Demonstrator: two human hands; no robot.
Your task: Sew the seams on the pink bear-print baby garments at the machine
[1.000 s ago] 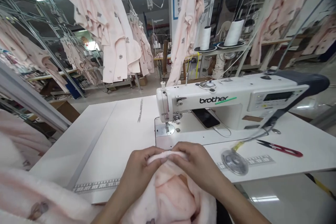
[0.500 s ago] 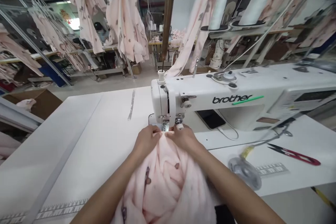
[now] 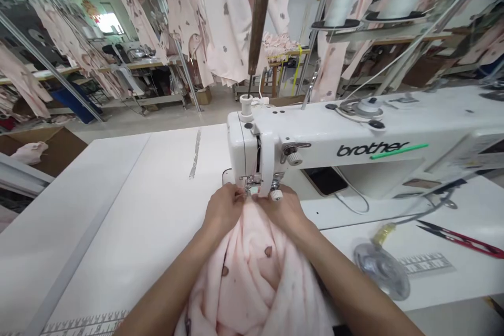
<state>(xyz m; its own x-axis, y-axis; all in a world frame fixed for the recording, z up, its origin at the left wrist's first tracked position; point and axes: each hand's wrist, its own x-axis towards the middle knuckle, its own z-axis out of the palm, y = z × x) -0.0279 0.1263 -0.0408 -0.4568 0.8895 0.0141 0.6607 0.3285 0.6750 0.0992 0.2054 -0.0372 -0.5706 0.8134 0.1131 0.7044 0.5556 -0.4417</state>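
While both hands, left hand [image 3: 223, 209] and right hand [image 3: 284, 209], pinch the pink fleece garment [image 3: 255, 273] at the sewing machine [image 3: 315, 142] presser foot [image 3: 252, 185], positioning appears underway; seam alignment needs confirming.

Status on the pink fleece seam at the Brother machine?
Done: the fluffy pink fleece garment has its edge at the white sewing machine's needle. In hand: left hand and right hand pinch that edge. Left: no finished seam visible; red thread snips lie untouched.
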